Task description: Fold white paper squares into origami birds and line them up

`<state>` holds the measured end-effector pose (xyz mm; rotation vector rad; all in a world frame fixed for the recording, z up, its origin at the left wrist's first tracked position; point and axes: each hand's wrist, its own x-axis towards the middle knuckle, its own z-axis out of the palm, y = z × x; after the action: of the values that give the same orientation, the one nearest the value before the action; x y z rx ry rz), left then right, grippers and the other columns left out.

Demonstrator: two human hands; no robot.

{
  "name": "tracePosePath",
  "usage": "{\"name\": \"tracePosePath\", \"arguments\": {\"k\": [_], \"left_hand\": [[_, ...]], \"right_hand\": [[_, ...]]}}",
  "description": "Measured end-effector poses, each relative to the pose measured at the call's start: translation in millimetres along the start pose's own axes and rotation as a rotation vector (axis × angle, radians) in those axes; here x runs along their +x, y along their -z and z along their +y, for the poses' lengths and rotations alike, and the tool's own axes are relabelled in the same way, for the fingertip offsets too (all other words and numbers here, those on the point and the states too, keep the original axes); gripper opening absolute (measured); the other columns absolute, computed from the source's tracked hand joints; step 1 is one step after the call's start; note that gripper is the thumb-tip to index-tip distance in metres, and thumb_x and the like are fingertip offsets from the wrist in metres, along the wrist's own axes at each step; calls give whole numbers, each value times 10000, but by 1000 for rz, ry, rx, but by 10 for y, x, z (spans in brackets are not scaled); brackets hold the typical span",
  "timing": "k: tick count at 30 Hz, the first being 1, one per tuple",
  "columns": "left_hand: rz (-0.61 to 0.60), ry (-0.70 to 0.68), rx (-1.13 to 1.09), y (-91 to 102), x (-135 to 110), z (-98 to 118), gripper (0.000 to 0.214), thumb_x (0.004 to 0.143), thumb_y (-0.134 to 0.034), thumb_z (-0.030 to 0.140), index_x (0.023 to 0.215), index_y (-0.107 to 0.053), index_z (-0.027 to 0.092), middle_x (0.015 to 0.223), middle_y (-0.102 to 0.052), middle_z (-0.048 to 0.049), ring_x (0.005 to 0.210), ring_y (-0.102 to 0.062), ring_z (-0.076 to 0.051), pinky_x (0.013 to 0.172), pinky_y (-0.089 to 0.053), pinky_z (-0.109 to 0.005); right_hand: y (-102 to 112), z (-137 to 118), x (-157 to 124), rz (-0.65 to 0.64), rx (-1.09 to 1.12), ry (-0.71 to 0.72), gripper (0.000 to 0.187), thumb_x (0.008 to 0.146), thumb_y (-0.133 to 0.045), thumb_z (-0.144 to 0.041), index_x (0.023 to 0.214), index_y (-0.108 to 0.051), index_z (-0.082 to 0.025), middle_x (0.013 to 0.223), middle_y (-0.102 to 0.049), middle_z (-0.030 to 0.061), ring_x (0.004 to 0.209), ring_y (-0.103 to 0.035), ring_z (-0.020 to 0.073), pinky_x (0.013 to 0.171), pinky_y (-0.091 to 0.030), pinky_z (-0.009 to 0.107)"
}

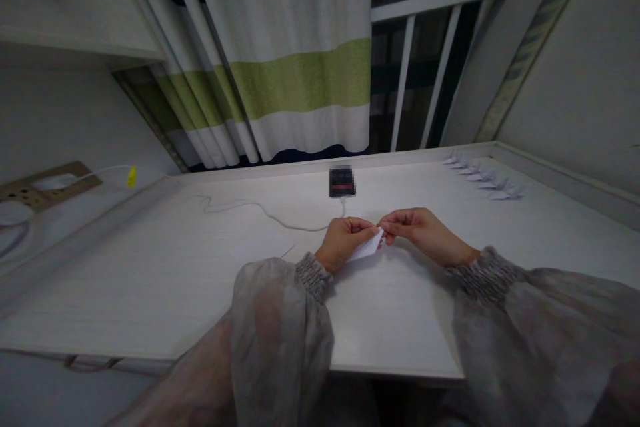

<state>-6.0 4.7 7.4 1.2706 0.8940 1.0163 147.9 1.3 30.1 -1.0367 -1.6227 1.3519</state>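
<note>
A small folded piece of white paper (365,248) is held just above the table, in front of me. My left hand (345,240) pinches it from the left side, thumb on top; a ring shows on one finger. At the paper's upper right tip, the thumb and fingers of my right hand (423,232) are closed on it. The two hands nearly meet at that tip. The lower part of the paper, below my left palm, is partly hidden.
Several folded white paper figures (483,177) stand in a row at the back right of the white table (200,307). A phone (342,181) lies at the back, with a white cable (280,219) running left. Behind hangs a striped curtain (300,80); a power strip (45,190) is at left.
</note>
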Motion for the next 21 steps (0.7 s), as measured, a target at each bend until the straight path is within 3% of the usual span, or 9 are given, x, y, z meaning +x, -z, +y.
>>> {"name": "tracePosePath", "arguments": {"k": [12,21], "left_hand": [[42,-6,5,4,4,-5,188,560,-666,278,645,-634,114,526,-620,-12,460,-524,-88,457,-380,-193],[11,4,-16,-16,-15,18,157,586,-651,266,627,-630,117,536,-620,-17,476,-533,-91,491,-397,-205]], "right_hand": [[14,32,12,10,161,11,295,612,-633,-423,677,-615,-136,557,-638,30,554,-591,136,623,-450,285],[-2,27,14,42,14,-5,229,619,-640,-358,611,-586,-136,550,-597,-1,513,-498,83,543,-386,230]]}}
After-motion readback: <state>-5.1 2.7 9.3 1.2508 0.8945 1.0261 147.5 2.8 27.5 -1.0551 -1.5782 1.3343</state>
